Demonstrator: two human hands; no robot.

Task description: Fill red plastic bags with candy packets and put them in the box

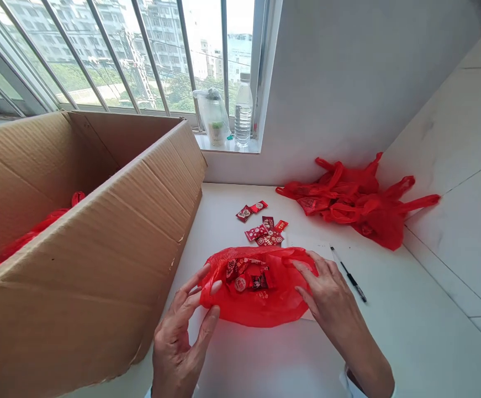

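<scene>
In front of me a red plastic bag (265, 309) lies on the white table with its mouth spread wide. Several wrapped candies (259, 282) in red and dark wrappers are inside it. My left hand (178, 342) holds the bag's left rim, fingertips hooked into the edge and the thumb below. My right hand (333, 298) grips the right rim, with the fingers over the plastic. Just beyond the bag, more small packets (270, 237) in red patterned wrappers lie on the table, two of them a little farther back.
A large open cardboard box (141, 249) with red bags inside stands at left. Empty-looking red bags (360, 199) are heaped at the back right. A black pen (354, 284) lies right of my hand. A water bottle (243, 113) and a bagged cup (216, 124) stand on the windowsill.
</scene>
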